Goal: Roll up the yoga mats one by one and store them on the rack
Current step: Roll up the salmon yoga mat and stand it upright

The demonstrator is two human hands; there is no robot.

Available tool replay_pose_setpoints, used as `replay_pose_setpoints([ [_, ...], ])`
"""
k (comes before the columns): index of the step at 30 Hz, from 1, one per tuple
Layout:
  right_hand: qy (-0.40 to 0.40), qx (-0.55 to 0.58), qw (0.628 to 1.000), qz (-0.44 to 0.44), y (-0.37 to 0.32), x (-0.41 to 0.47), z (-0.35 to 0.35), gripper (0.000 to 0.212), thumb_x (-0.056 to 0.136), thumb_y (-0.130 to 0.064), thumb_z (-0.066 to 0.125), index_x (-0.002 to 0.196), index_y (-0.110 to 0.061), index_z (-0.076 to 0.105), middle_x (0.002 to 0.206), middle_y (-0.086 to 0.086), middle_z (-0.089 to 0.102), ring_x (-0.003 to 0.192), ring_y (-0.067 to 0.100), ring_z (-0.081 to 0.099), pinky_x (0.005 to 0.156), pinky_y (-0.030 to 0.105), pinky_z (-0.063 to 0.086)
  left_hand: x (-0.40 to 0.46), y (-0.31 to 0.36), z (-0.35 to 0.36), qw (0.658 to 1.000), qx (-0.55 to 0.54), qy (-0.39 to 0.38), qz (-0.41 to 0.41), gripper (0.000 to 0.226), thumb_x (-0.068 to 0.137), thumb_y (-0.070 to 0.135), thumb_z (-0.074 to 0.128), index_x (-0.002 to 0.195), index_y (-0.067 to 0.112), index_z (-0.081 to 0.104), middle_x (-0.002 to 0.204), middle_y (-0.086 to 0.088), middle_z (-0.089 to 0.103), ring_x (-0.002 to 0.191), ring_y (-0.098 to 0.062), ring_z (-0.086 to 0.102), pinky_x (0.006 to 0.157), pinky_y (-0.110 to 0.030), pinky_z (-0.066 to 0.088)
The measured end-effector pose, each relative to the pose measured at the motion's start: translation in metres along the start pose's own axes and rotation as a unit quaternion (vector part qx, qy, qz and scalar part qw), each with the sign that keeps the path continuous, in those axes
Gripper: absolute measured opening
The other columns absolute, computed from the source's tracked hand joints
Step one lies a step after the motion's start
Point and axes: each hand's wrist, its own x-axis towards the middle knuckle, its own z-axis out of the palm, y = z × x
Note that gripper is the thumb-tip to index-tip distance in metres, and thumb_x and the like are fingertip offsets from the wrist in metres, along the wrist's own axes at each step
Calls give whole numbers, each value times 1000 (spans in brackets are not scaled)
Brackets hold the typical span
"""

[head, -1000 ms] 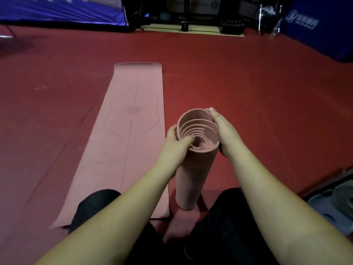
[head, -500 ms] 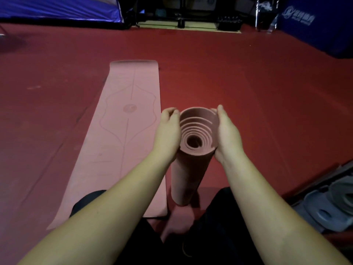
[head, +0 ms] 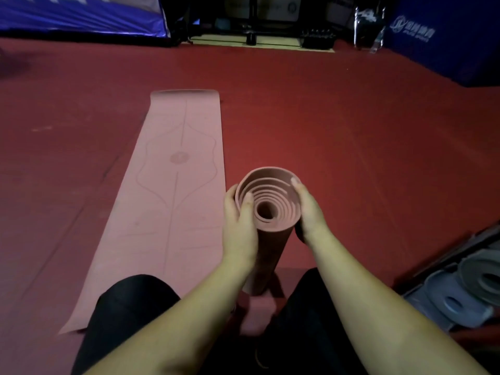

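Two hands are on the roll (head: 266,239), which stands upright on the red floor (head: 351,163) between my knees, its lower end touching the floor and its open spiral end turned up toward the camera. My left hand (head: 239,226) grips the roll at its top on the left side, with the thumb laid over the rim onto the spiral layers and the other fingers curled around the outside. My right hand (head: 308,212) grips the top on the right side, one fingertip over the rim, the palm pressed to the outer wall. The hands are apart, with the roll between them. My legs in black trousers (head: 127,312) are at the near edge of the view.

Just beside the roll, to the left, a flat mat (head: 173,201) of the same pink colour lies unrolled on the floor and runs away from me; a line pattern is printed on it. At the right edge, near me, grey rolls (head: 465,293) lie in a low holder; I cannot tell if this is the rack. At the far edge of the floor are blue panels (head: 446,36) and dark equipment, too dim to name.
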Motion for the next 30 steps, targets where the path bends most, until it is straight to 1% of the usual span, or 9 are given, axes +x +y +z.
replay_pose_setpoints([
  [3, 54, -9, 998, -18, -11, -8, 18, 44, 93, -51, 56, 90, -13, 77, 95, 8, 76, 93, 23, 71, 98, 43, 52, 25, 16, 5, 999, 30, 25, -4, 34, 103, 33, 42, 135, 23, 49, 134, 3, 56, 126, -15, 51, 106, -29, 37],
  [6, 74, 11, 994, -74, -34, -9, 31, 56, 87, -61, 56, 107, -12, 74, 102, 4, 76, 102, 22, 70, 99, 44, 52, 52, 50, -1, 999, -14, 26, 17, 24, 93, 38, 48, 116, 33, 54, 126, -3, 62, 120, -20, 57, 107, -40, 43],
  [9, 66, 6, 993, -93, -38, -8, 25, 64, 81, -64, 56, 120, -15, 69, 114, 0, 73, 111, 17, 66, 99, 38, 49, 49, 54, -6, 998, -10, 4, 61, 18, 100, 24, 46, 113, 31, 56, 119, 2, 65, 115, -15, 60, 98, -29, 47],
  [13, 78, -127, 988, -45, 23, -18, 4, 42, 99, -44, 48, 131, -20, 60, 140, 1, 57, 129, 8, 49, 112, 28, 33, 45, 0, -16, 997, 62, -38, 5, 36, 100, 28, 38, 121, 20, 66, 120, 6, 68, 118, -14, 60, 107, -38, 44],
  [18, 26, -17, 998, -46, 5, 5, -5, 24, 93, -28, 55, 108, -17, 70, 113, 3, 71, 105, 13, 65, 99, 32, 46, 50, -6, -19, 997, 31, -35, -55, 36, 99, 37, 45, 130, 26, 59, 135, 8, 59, 129, -11, 52, 115, -42, 35],
  [21, -1, 4, 1000, 14, 6, 3, 0, 42, 94, -39, 55, 113, -5, 71, 114, 15, 71, 107, 27, 67, 105, 42, 46, 33, -11, -11, 998, -8, -38, -46, 54, 95, 49, 41, 138, 19, 55, 140, 3, 57, 132, -13, 49, 117, -44, 33],
  [23, 3, -24, 999, 21, 1, -6, 6, 49, 93, -45, 57, 112, -2, 71, 111, 18, 71, 109, 31, 66, 106, 47, 45, 34, -4, -11, 999, -4, -29, -28, 45, 102, 40, 38, 140, 19, 53, 142, 1, 55, 133, -13, 48, 117, -43, 32],
  [27, 29, -12, 999, -36, -25, -11, 6, 31, 100, -33, 52, 101, -10, 73, 99, 6, 75, 96, 17, 70, 94, 33, 53, 50, 28, -14, 996, -42, -67, 29, 29, 105, 19, 42, 126, 34, 55, 131, 11, 59, 127, -7, 53, 110, -29, 40],
  [30, 23, -95, 993, -72, 3, -11, -8, 34, 96, -42, 51, 117, -21, 67, 128, 0, 66, 122, 15, 59, 107, 33, 43, 45, 4, -15, 995, -19, -91, 20, 32, 99, 8, 46, 114, 30, 64, 127, 1, 65, 123, -14, 58, 110, -33, 42],
])
